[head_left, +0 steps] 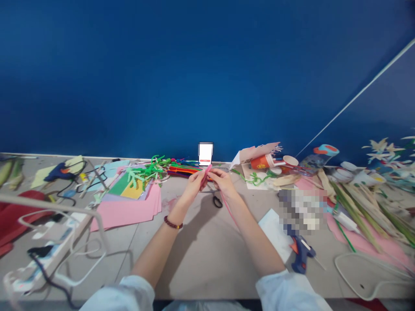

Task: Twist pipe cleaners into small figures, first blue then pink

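Above the middle of the table, my left hand (195, 183) pinches a folded or twisted part of a pink pipe cleaner (208, 169). My right hand (223, 182) is closed on the same pipe cleaner, close beside the left, and a long pink strand trails down along my right forearm. The fingertips partly cover the held part. Just below the hands lie scissors (217, 201) with dark handles, their blades partly hidden. Behind my left hand is a bundle of coloured pipe cleaners (182, 169). A phone (205, 154) stands upright behind both hands.
At left are pink paper sheets (126, 211), green pipe cleaner pieces (152, 168), a power strip (61, 244) and loose cables. To the right are a paper cup (262, 162), a blue glue gun (301, 252) and dried husks (359, 211). A blue wall (207, 77) rises behind.
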`<action>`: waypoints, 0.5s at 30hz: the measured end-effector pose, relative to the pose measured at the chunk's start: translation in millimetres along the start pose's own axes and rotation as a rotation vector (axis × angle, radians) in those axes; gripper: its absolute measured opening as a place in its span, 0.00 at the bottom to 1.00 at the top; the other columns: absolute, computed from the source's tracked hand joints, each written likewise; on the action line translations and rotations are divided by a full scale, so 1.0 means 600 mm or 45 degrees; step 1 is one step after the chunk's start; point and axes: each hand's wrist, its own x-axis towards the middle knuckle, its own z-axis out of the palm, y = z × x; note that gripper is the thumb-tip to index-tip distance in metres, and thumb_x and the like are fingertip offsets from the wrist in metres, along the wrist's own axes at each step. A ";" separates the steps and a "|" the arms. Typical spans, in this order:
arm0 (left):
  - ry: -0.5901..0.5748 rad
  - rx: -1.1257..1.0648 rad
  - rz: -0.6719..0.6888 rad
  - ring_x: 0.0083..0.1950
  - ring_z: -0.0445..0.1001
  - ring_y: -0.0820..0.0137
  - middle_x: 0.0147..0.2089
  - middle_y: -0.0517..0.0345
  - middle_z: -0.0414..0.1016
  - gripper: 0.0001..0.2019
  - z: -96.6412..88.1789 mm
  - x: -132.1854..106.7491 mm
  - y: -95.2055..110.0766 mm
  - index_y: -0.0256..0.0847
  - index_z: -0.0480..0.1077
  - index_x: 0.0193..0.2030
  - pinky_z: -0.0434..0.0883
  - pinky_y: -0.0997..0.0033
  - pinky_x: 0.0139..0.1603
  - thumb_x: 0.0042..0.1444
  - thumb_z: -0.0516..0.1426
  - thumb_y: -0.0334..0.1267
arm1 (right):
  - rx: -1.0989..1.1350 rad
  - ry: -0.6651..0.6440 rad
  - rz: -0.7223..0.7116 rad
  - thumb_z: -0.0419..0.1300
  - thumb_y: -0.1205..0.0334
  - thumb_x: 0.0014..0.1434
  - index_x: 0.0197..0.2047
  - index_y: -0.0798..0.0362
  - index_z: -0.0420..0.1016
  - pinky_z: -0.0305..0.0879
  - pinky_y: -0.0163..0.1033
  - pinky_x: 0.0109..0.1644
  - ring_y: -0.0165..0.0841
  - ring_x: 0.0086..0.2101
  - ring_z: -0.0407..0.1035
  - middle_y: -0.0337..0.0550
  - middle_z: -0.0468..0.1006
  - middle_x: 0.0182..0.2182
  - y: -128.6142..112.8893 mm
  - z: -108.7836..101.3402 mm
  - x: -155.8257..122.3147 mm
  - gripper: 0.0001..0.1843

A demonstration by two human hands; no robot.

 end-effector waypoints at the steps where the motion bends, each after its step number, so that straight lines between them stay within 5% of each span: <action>1: -0.021 -0.014 -0.022 0.15 0.51 0.81 0.15 0.67 0.55 0.22 0.000 0.000 0.001 0.37 0.64 0.24 0.46 0.77 0.16 0.50 0.57 0.57 | 0.014 -0.010 0.015 0.70 0.54 0.38 0.32 0.56 0.75 0.33 0.31 0.16 0.17 0.13 0.45 0.36 0.71 0.19 0.000 -0.001 0.000 0.19; 5: 0.014 -0.030 -0.032 0.15 0.45 0.82 0.14 0.70 0.50 0.23 0.002 0.001 0.002 0.38 0.61 0.21 0.41 0.75 0.16 0.48 0.58 0.57 | 0.083 -0.083 0.082 0.69 0.55 0.40 0.31 0.55 0.72 0.33 0.29 0.16 0.17 0.14 0.45 0.33 0.69 0.19 0.003 -0.004 0.002 0.17; 15: 0.098 -0.080 0.023 0.19 0.51 0.80 0.15 0.67 0.51 0.23 0.012 -0.003 0.010 0.39 0.57 0.17 0.50 0.75 0.20 0.46 0.61 0.53 | 0.159 -0.264 0.144 0.69 0.57 0.43 0.33 0.53 0.69 0.34 0.27 0.16 0.17 0.14 0.46 0.29 0.62 0.19 0.006 -0.010 0.000 0.17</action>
